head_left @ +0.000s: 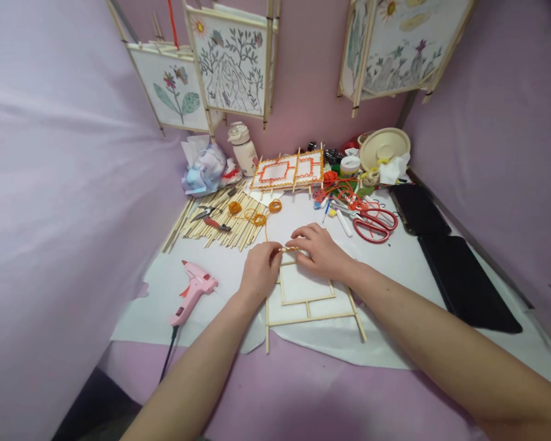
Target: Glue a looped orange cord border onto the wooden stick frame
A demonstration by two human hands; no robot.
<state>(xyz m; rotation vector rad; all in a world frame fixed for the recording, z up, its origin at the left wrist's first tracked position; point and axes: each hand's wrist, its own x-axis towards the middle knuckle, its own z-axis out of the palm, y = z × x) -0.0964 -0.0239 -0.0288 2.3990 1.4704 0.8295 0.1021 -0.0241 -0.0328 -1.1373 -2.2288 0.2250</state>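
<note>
A frame of thin wooden sticks (310, 318) with a white backing lies flat in front of me. At its far edge my left hand (260, 267) pinches an orange cord (267, 231) against the top stick. My right hand (320, 252) bends over the same edge, its fingertips on the orange trim (291, 248) there. From my left fingers the cord runs back toward small orange coils (258, 218) on the table. The fingertips partly hide the spot where cord and stick meet.
A pink glue gun (193, 293) lies left, near a pile of sticks (202, 229) with pruning shears (211, 218). Red-handled scissors (374, 225) and tangled red cord (344, 187) lie right, beside black flat items (468, 282). A decorated panel (287, 171) rests behind; painted lanterns (232, 64) hang above.
</note>
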